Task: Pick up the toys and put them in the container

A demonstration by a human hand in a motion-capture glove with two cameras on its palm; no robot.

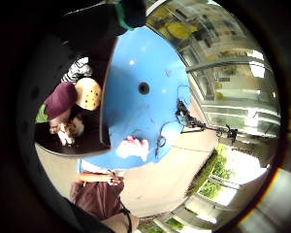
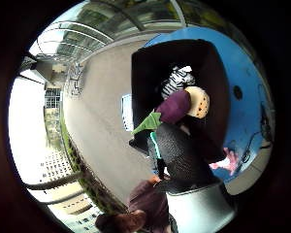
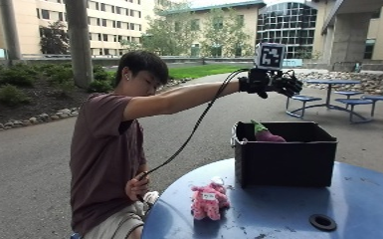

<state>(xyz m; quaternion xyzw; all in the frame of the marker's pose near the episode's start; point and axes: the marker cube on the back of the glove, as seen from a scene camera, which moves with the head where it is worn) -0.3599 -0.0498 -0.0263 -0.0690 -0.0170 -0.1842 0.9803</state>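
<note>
We note the fingers (image 3: pixel 289 85) of the gloved right hand (image 3: pixel 270 83) hang loosely curled and hold nothing. The hand sits at the end of an arm stretched nearly level from the shoulder, above the black container (image 3: pixel 285 162) and well apart from its rim. In the thumb side palm view one gloved finger crosses in front of the container's opening and hides part of its floor.

Inside the container we see a purple eggplant toy (image 3: pixel 266 134) with a green stem, its tip poking above the rim. The palm views show more in there: a black-and-white striped toy (image 2: pixel 177 80), a tan round toy with dots (image 2: pixel 198 102) beside the eggplant, and a small brown-and-white toy (image 1: pixel 65 131) on the floor of the box.

One pink plush toy (image 3: pixel 208 200) stands on the blue round table (image 3: pixel 363 199), just in front of the container, apart from it. A black grommet hole (image 3: pixel 323 222) marks the tabletop. The bare hand (image 3: pixel 137 188) rests low by the table's edge, gripping the cable.
</note>
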